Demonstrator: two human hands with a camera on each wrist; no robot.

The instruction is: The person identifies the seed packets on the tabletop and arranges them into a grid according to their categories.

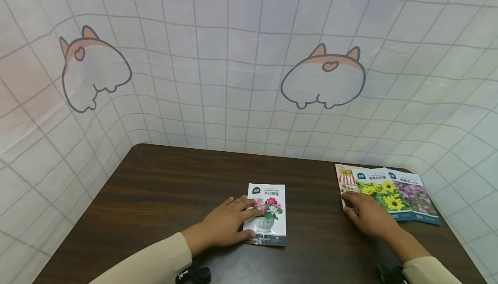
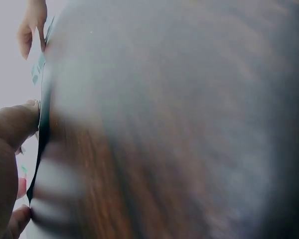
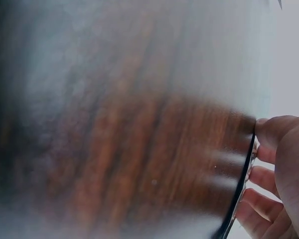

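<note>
Where the table (image 1: 175, 171) ends at the rear and sides, a grid-patterned cloth backdrop (image 1: 233, 68) surrounds it. Two cream sleeves, a left sleeve (image 1: 144, 260) and a right sleeve (image 1: 429, 271), reach in over the near part of the table. Two cartoon animals are printed on the cloth, one at left (image 1: 95, 70), one right of centre (image 1: 324, 78).

Two hands are in position. The left hand (image 1: 225, 223) has its fingers spread apart on the single pink-flower packet (image 1: 277, 228) near mid-table, covering part of its left side. The right hand (image 1: 367, 215) has its fingers slightly bent and apart, touching a group of three overlapping packets at the far right; it obscures their lower left area. The three are a pink packet (image 1: 347, 179), a yellow-flower packet (image 1: 383, 193) and a purple-flower packet (image 1: 420, 195). Packet total: four. Two black wrist devices, left (image 1: 194, 274) and right (image 1: 391, 274), sit beside the cuffs.

Only the head view shows the printed fronts. The right wrist view exposes bent fingers that the head view conceals; the left wrist view shows the held-down packet edge-on.
</note>
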